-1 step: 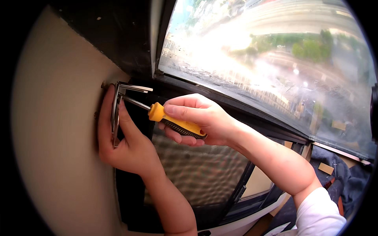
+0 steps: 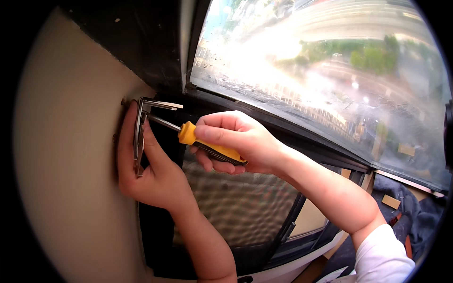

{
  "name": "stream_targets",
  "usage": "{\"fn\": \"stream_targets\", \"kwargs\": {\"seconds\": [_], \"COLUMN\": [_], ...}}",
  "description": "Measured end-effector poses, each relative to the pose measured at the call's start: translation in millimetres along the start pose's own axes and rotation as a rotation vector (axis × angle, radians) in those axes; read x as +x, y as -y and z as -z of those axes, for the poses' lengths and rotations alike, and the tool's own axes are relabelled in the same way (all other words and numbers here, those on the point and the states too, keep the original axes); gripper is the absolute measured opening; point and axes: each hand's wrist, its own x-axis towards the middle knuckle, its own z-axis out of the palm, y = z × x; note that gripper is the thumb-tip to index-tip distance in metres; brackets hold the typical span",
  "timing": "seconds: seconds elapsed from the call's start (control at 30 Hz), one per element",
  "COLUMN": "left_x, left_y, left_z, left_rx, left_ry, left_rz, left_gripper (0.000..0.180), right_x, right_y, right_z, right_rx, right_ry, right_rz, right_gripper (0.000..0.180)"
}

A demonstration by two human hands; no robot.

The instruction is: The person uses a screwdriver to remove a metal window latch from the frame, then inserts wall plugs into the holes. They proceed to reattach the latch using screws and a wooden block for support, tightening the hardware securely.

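My left hand point(image 2: 153, 181) is closed round a shiny L-shaped metal bracket point(image 2: 138, 134), holding it upright beside the pale wall. The bracket's short arm juts out to the right at its top. In my right hand point(image 2: 250, 144) is a screwdriver point(image 2: 214, 145) with a yellow and black handle, thumb and fingers wrapped round the grip. Its steel shaft points left and slightly up, with the tip at the bracket's inner corner. Whether a screw sits under the tip is hidden.
The pale wall point(image 2: 71, 155) rises on the left. A dark-framed window point(image 2: 321, 94) spans the upper right, bright with outside light. Below my hands is a mesh screen panel point(image 2: 245, 203). Dark cloth point(image 2: 413, 207) and a small tan block point(image 2: 390, 202) lie at lower right.
The fingers of my right hand have shifted very slightly on the screwdriver handle. My left hand and the bracket stay in place.
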Motion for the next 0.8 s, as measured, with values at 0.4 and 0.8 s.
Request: {"fn": "stream_targets", "kwargs": {"seconds": [0.4, 0.8], "left_x": [-1, -6], "left_y": [5, 8], "left_z": [2, -2], "left_rx": [0.034, 0.122], "left_ry": [0.000, -0.163], "left_rz": [-0.037, -0.045], "left_gripper": [0.019, 0.014], "right_x": [0, -1], "right_y": [5, 2], "right_z": [4, 4], "right_rx": [-0.119, -0.076], "right_ry": [0.016, -0.087], "right_rz": [0.013, -0.013], "right_gripper": [0.022, 0.029]}}
